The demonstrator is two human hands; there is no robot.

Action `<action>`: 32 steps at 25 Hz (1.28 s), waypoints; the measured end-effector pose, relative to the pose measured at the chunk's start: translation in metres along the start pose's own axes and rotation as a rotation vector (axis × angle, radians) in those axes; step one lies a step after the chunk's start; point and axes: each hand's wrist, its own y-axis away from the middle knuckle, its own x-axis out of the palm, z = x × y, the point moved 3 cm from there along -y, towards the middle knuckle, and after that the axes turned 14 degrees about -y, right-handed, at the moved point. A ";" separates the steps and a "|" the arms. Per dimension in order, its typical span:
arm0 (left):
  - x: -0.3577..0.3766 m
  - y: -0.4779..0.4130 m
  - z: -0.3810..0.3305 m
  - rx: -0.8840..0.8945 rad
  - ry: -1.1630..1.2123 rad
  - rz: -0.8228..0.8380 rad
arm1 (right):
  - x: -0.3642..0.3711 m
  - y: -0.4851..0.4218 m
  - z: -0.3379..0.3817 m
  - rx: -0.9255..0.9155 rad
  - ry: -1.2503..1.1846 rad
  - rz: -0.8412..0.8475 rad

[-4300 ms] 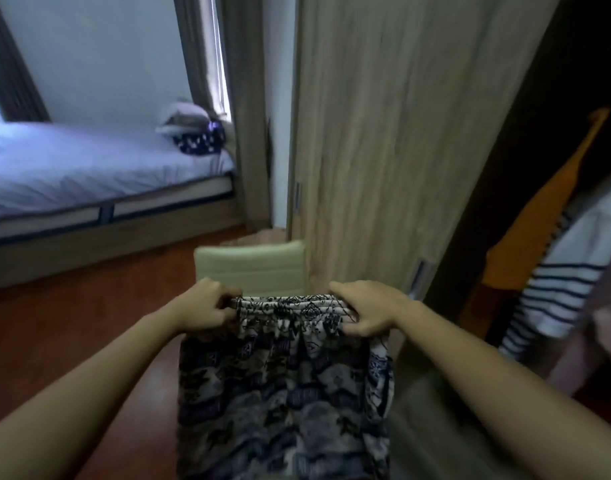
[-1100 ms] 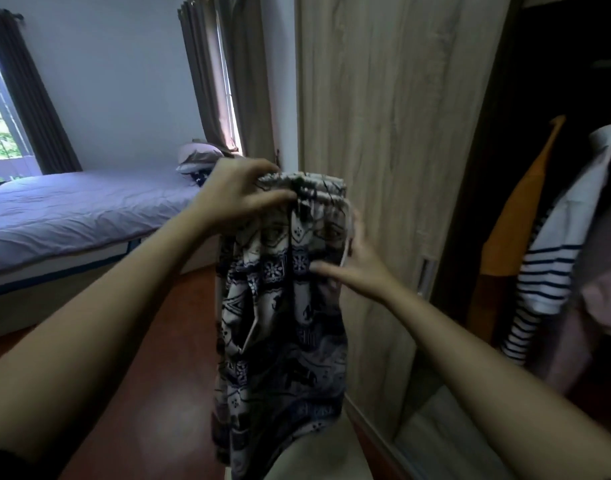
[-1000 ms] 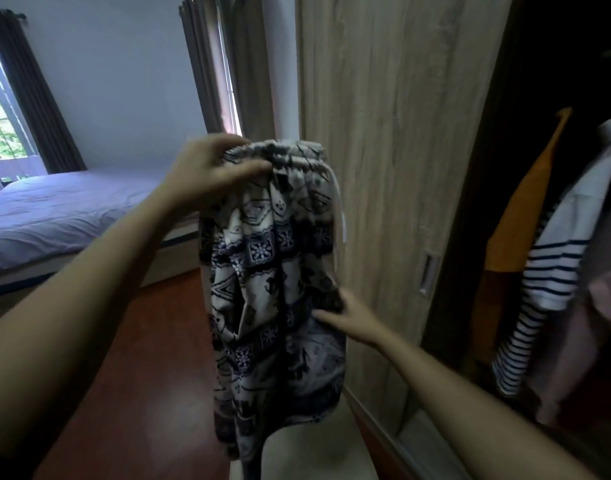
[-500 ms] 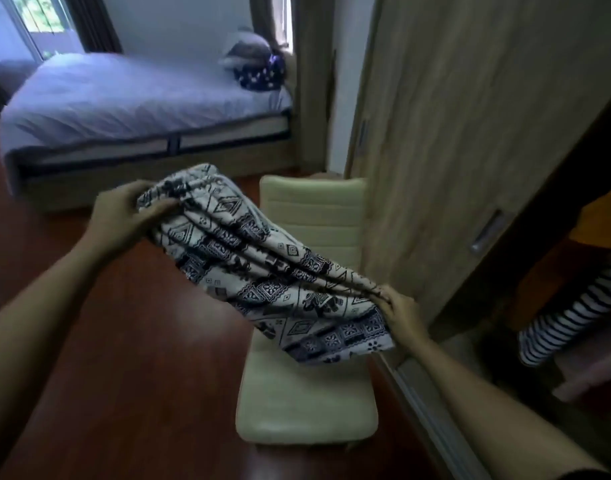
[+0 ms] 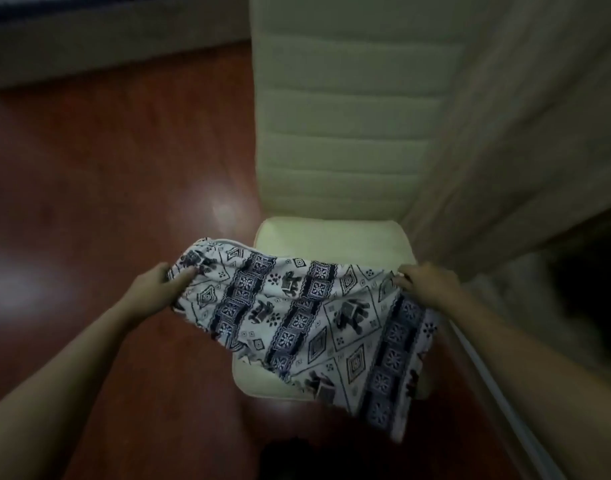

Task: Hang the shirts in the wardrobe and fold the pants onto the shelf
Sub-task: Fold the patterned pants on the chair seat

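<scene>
One pair of pants (image 5: 307, 317) hiding part of one chair (image 5: 342, 133), left hand (image 5: 158, 285) gripping at 9 o'clock, right hand (image 5: 425, 282) at 3 o'clock

Between hands: pants (image 5: 307, 313) stretched from left hand (image 5: 158, 282) to right hand (image 5: 425, 284), spread over the chair seat (image 5: 325, 237); no way through.
Ahead of hands: bare strip of seat, then the upright backrest (image 5: 349, 116) blocks forward reach.
Left of left hand: open floor (image 5: 106, 168), free.
Right of right hand: wardrobe door (image 5: 539, 133) near, floor rail (image 5: 505, 410) beneath forearm; tight.
</scene>
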 end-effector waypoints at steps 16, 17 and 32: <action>0.086 -0.073 0.030 -0.313 0.061 -0.161 | 0.164 0.026 0.000 0.031 -0.120 -0.080; 0.087 -0.074 0.029 -0.313 0.108 -0.166 | 0.152 0.013 -0.011 0.047 -0.101 -0.072; 0.109 -0.058 0.034 -0.351 0.535 -0.145 | 0.136 0.055 -0.043 0.569 -0.563 -0.424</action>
